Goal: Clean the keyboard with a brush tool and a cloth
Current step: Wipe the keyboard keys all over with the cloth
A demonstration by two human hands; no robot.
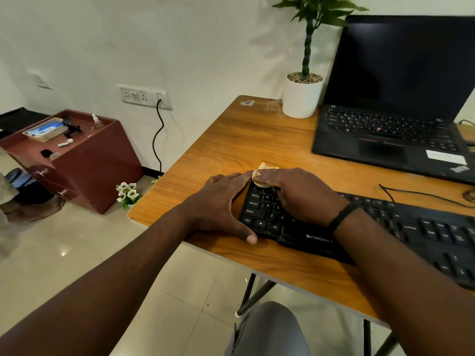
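Note:
A black Zebronics keyboard (318, 238) lies along the front of the wooden table (246, 140), running off the right edge of the view. My left hand (221, 204) grips the keyboard's left end, thumb on the front edge and fingers at the far corner. My right hand (298, 194) presses a small cream cloth (261, 179) onto the top-left keys; most of the cloth is hidden under my fingers. A black band circles my right wrist. No brush tool is in sight.
An open black laptop (390, 129) stands at the back right, a white potted plant (303, 96) beside it. A thin cable (421, 194) trails behind the keyboard. Left, on the floor, stands a maroon cabinet (84, 160) with small items, and a small flower pot (127, 194).

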